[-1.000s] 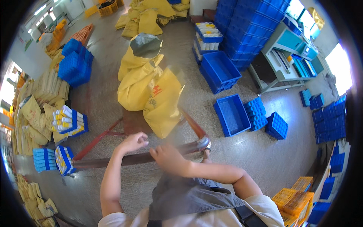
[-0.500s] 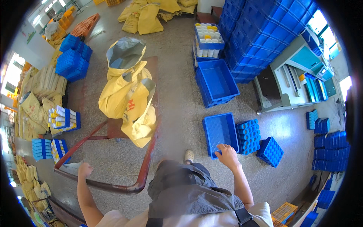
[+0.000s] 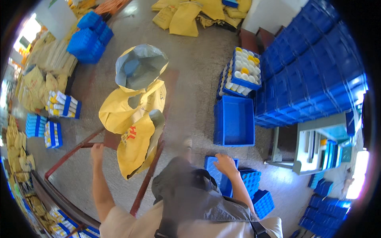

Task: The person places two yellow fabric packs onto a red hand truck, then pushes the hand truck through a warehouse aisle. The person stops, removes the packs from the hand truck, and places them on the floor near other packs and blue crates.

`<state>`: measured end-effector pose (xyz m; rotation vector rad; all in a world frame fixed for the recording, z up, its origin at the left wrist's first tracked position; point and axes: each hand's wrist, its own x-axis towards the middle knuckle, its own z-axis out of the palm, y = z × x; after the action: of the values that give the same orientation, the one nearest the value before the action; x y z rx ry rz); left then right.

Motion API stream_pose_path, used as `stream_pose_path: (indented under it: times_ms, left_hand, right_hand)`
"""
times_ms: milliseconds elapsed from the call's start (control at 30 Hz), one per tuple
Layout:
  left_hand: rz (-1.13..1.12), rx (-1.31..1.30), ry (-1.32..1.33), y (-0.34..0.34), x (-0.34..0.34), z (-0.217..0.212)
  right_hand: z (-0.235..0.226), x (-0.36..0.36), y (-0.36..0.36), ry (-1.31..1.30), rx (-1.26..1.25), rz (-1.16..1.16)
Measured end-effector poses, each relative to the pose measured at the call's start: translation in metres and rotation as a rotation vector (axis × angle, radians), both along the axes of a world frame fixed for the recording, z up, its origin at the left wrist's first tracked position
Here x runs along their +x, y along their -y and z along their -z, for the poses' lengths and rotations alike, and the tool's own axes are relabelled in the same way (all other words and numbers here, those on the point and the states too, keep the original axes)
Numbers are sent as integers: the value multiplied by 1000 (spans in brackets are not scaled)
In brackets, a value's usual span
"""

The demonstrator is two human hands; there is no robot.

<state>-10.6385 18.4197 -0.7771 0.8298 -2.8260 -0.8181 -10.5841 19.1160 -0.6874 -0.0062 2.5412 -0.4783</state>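
Note:
My left hand (image 3: 97,150), its fingers curled in with nothing visible in them, is over the side bar of a dark red trolley frame (image 3: 73,154). I cannot tell whether it touches the bar. Ahead of it, yellow sacks stand on the trolley. The far sack (image 3: 141,75) gapes with a grey lining; the near sack (image 3: 137,144) has red print and slumps toward me. My right hand (image 3: 225,164) hangs over a shallow blue crate (image 3: 210,162), fingers loosely spread and empty. A blue tray with round cups (image 3: 251,181) lies beside that crate, partly behind my arm.
An empty blue crate (image 3: 235,123) sits at right of centre, beside trays of white and yellow bottles (image 3: 247,69). Tall blue crate stacks (image 3: 313,75) rise behind, with a pale workbench (image 3: 307,152) nearer. Bottle packs (image 3: 63,105) stand at left; yellow sacks (image 3: 184,18) lie far ahead.
My body has moved forward and the view has turned. My left hand has gone from near the trolley's rear handle to farther along its side. My right hand stays over the shallow crate.

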Motion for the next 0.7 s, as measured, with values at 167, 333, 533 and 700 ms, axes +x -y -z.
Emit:
stream_pose_path:
  times_ms: [167, 333, 533, 700]
  left_hand:
    - [-84, 473, 130, -154, -138, 51]
    - [-184, 988, 231, -265, -231, 34]
    - [-631, 1504, 117, -282, -309, 98]
    - [-842, 1507, 216, -330, -368, 107]
  right_hand:
    - [7, -101, -55, 30, 32, 52]
    - [33, -215, -87, 169, 36, -13]
    - [68, -402, -85, 161, -14, -234]
    - [59, -577, -63, 64, 29, -456]
